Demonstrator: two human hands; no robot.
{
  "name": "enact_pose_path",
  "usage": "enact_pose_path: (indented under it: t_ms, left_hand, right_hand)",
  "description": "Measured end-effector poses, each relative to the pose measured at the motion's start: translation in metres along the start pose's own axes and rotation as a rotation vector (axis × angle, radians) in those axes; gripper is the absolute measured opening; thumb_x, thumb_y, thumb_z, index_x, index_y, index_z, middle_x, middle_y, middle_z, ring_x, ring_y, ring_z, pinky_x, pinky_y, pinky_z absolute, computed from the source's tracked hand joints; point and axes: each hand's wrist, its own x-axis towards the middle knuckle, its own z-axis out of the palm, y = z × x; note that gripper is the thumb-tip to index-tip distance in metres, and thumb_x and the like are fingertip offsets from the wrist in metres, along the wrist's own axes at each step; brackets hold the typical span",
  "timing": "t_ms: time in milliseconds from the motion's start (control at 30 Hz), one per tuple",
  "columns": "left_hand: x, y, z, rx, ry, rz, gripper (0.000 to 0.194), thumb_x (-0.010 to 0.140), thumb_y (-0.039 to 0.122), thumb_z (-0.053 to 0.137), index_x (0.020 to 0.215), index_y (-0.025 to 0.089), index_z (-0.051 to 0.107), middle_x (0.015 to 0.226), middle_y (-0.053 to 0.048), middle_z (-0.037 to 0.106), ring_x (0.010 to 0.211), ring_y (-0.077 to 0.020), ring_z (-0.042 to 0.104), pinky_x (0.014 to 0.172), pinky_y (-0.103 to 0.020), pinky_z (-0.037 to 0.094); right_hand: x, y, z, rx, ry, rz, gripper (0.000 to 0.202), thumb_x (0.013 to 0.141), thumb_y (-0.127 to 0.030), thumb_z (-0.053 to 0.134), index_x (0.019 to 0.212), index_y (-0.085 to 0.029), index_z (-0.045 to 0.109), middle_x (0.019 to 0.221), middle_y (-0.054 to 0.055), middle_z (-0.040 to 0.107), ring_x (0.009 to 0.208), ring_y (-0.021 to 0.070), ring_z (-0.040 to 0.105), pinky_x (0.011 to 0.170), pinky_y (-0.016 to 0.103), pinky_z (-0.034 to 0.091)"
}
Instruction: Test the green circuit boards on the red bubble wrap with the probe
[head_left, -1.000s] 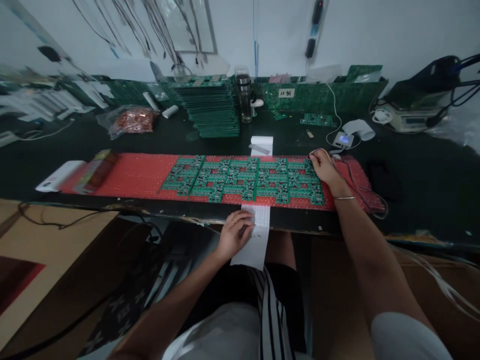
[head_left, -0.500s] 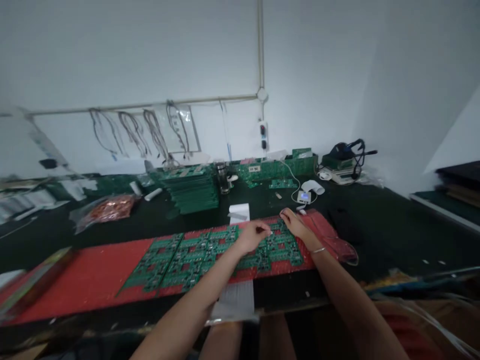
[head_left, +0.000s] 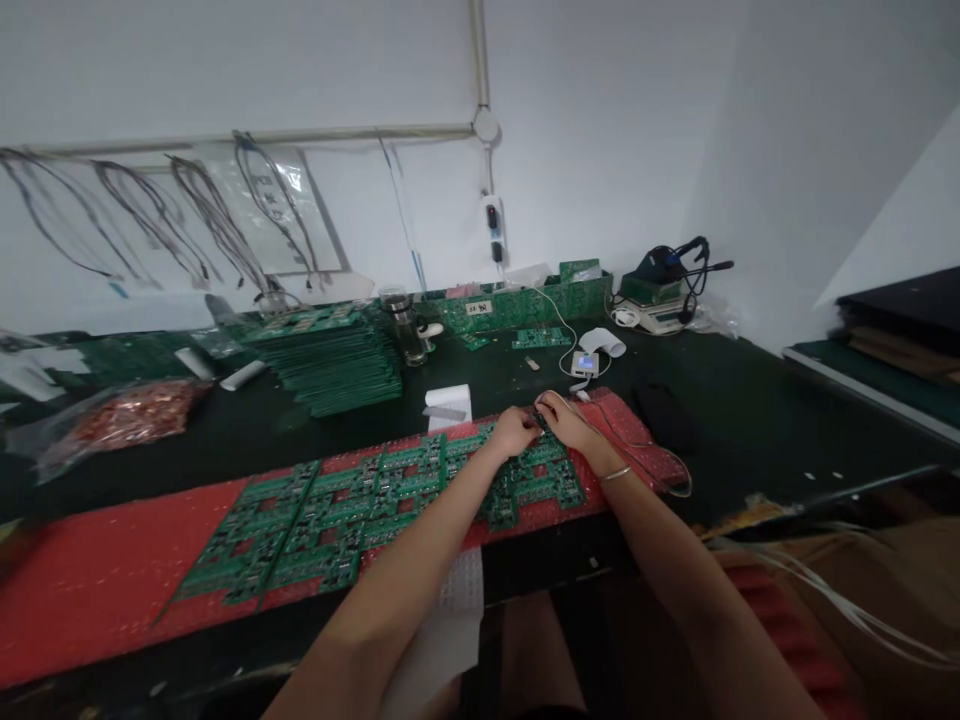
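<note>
Fingers (head_left: 534,424) of both hands bunched together, pinching something too small to tell, left hand (head_left: 513,433) touching right hand (head_left: 564,420) over the far end of the green circuit boards (head_left: 375,505) on the red mat (head_left: 112,570), counter (head_left: 750,440) beneath

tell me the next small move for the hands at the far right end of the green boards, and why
Probably press down where the fingertips meet: the left hand and right hand are pinched together over the right end of the circuit board panel, on something too small to identify.
</note>
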Motion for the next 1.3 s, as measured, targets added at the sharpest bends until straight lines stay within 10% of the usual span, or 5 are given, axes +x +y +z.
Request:
enact_pose_path:
  t_ms: [467, 667, 867, 1100, 1300]
  left_hand:
    - [-0.017, 0.002, 0.013, 0.142, 0.147, 0.149, 0.019, 0.084, 0.011, 0.060, 0.095, 0.017, 0.074, 0.100, -0.009, 0.070, 0.103, -0.0218, 0.062, 0.099, -0.036, 0.047]
    - [-0.042, -0.003, 0.014, 0.363, 0.105, 0.414, 0.031, 0.097, 0.031, 0.050, 0.109, 0.016, 0.074, 0.115, -0.015, 0.062, 0.111, -0.0282, 0.057, 0.102, -0.046, 0.046]
    - [-0.048, 0.003, 0.003, 0.424, -0.055, 0.377, 0.045, 0.101, 0.042, 0.040, 0.127, 0.014, 0.063, 0.129, -0.018, 0.059, 0.123, -0.0300, 0.055, 0.107, -0.047, 0.043]
    - [-0.127, -0.007, -0.042, 0.220, -0.080, 0.393, 0.051, 0.099, 0.046, 0.045, 0.143, 0.019, 0.046, 0.150, -0.015, 0.045, 0.140, -0.0276, 0.042, 0.114, -0.049, 0.038]
    - [-0.217, -0.015, -0.057, 0.099, 0.096, 0.360, 0.016, 0.094, 0.029, 0.057, 0.108, 0.024, 0.065, 0.111, -0.007, 0.064, 0.104, -0.0198, 0.064, 0.089, -0.035, 0.057]
  right_hand:
    - [-0.001, 0.003, -0.002, 0.016, 0.005, -0.013, 0.020, 0.097, -0.035, 0.039, 0.092, -0.023, 0.055, 0.089, 0.005, 0.061, 0.088, 0.0209, 0.058, 0.087, 0.035, 0.047]
    - [-0.003, 0.004, -0.003, -0.015, 0.011, 0.006, 0.020, 0.097, -0.035, 0.039, 0.093, -0.023, 0.056, 0.092, 0.005, 0.062, 0.090, 0.0206, 0.058, 0.087, 0.034, 0.046]
    - [-0.005, -0.002, -0.005, -0.091, -0.025, -0.012, 0.021, 0.098, -0.033, 0.040, 0.095, -0.023, 0.059, 0.090, 0.005, 0.065, 0.088, 0.0204, 0.058, 0.086, 0.034, 0.045]
    - [-0.005, -0.007, -0.009, -0.140, -0.048, -0.019, 0.022, 0.098, -0.035, 0.042, 0.095, -0.025, 0.061, 0.093, 0.005, 0.067, 0.092, 0.0222, 0.059, 0.091, 0.034, 0.044]
    - [-0.004, -0.006, -0.011, -0.165, -0.052, 0.000, 0.027, 0.099, -0.039, 0.040, 0.095, -0.024, 0.061, 0.093, 0.007, 0.068, 0.091, 0.0233, 0.060, 0.092, 0.038, 0.047]
